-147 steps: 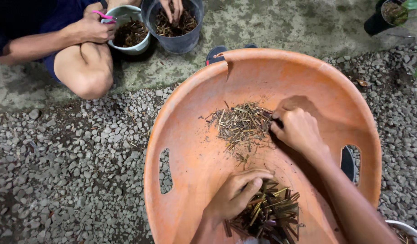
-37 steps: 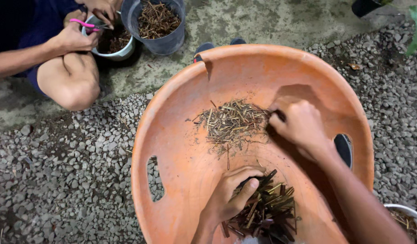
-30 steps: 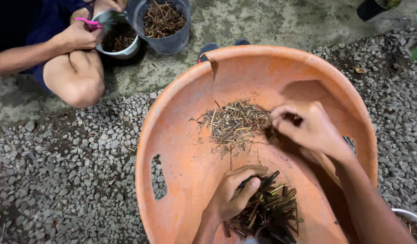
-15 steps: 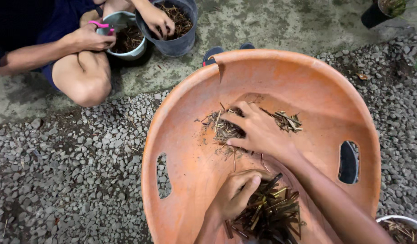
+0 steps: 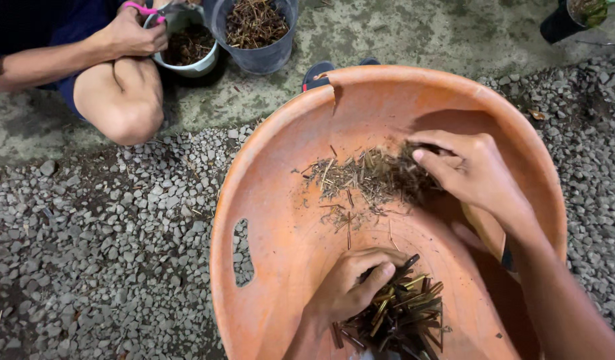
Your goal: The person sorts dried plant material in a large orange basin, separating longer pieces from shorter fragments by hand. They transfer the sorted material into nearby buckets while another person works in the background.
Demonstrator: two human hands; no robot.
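Left hand [image 5: 351,287] is curled palm-down, fingers clamped on a bundle of dark sticks [image 5: 404,313] that fans out just right of the grip, low in the orange tub [image 5: 274,220]. Right hand [image 5: 471,170] reaches in from the far side, wrist bent, fingers loosely parted and hooked over the edge of the pile of dry twigs [image 5: 371,177], touching it. Beyond the tub, another person's hand [image 5: 131,33] holds pink scissors [image 5: 144,9] over a white bowl [image 5: 187,47], grey bucket [image 5: 257,33] beside it.
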